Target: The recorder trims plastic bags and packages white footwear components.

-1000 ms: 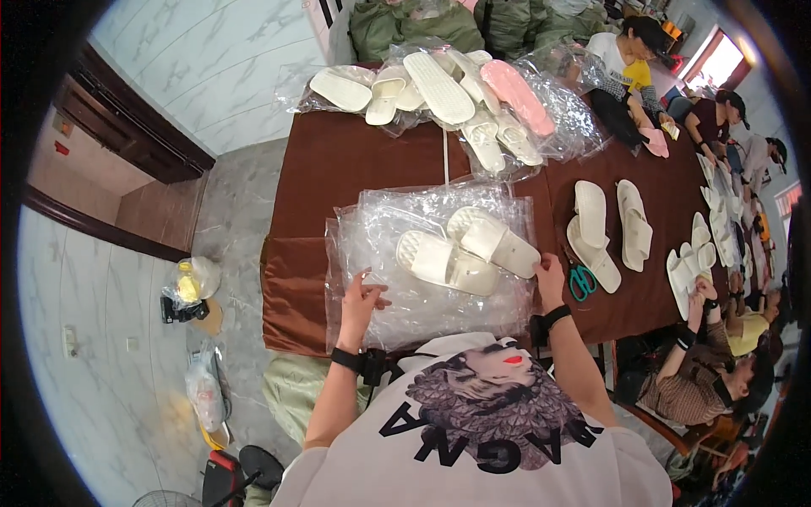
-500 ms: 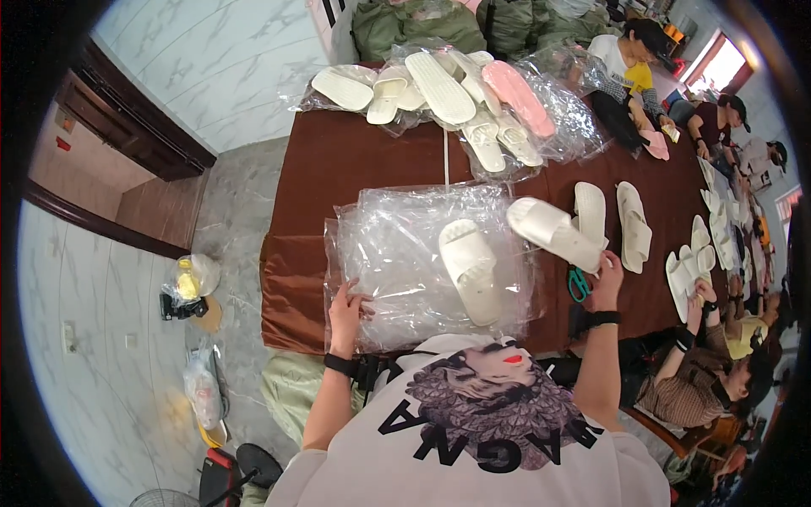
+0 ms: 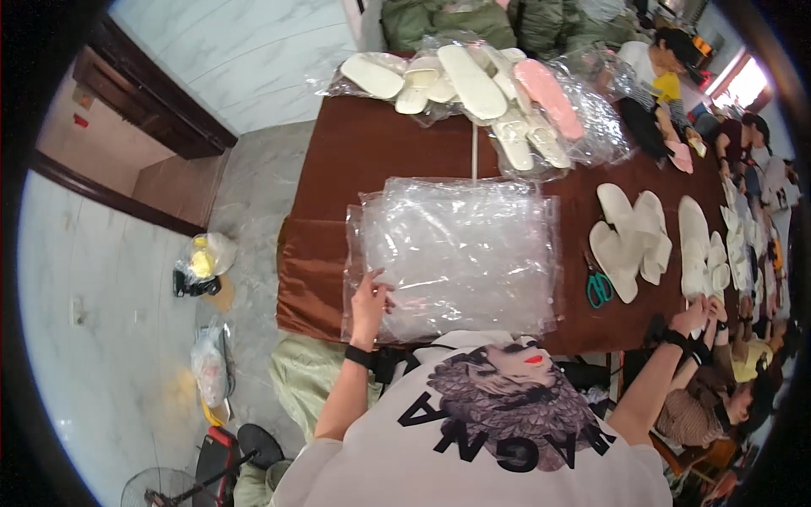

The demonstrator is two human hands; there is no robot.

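Observation:
A stack of clear plastic bags [image 3: 460, 253] lies on the brown tablecloth before me. My left hand [image 3: 372, 304] rests at its left edge, fingers bent and apart, with nothing held. Far to the right, my right hand [image 3: 689, 318] is closed, its fingers drawn together at the near ends of white slippers [image 3: 694, 245]. What it grips is too small to make out. A co-worker's hand [image 3: 717, 311] is right beside it. Between the bags and that hand, a group of white slippers [image 3: 615, 262] lies overlapping, with teal-handled scissors [image 3: 599, 290] next to them.
Bagged white slippers [image 3: 471, 82] and a pink one [image 3: 549, 97] are heaped along the table's far edge. Co-workers sit down the right side among more slippers [image 3: 737, 241]. A fan [image 3: 160, 490] stands at lower left; green sacks [image 3: 448, 25] are piled behind the table.
The slipper from my right hand and the one on the bags now lie with the group to the right. My right hand has moved right to the co-worker's hands. The view has shifted slightly.

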